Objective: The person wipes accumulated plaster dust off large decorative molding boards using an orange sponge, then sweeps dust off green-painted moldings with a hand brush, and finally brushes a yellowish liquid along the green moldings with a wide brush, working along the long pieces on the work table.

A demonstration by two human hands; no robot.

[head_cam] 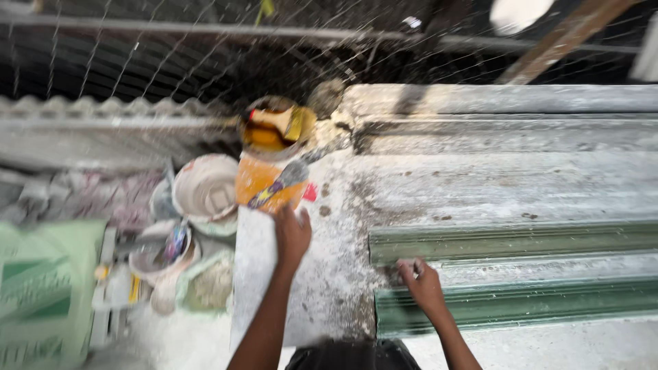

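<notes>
Left hand (293, 233) lay flat, fingers spread, on a dusty white slab (274, 288), grasping nothing, just below an orange tin (264, 179) with a brush (279, 182) across it. Right hand (421, 282) rested loosely curled on the green corrugated sheet (521, 301); grip unclear through blur.

Motion blur smears the green sack (41, 288), cut off at the left edge, and the tubs' (205, 188) contents.
</notes>
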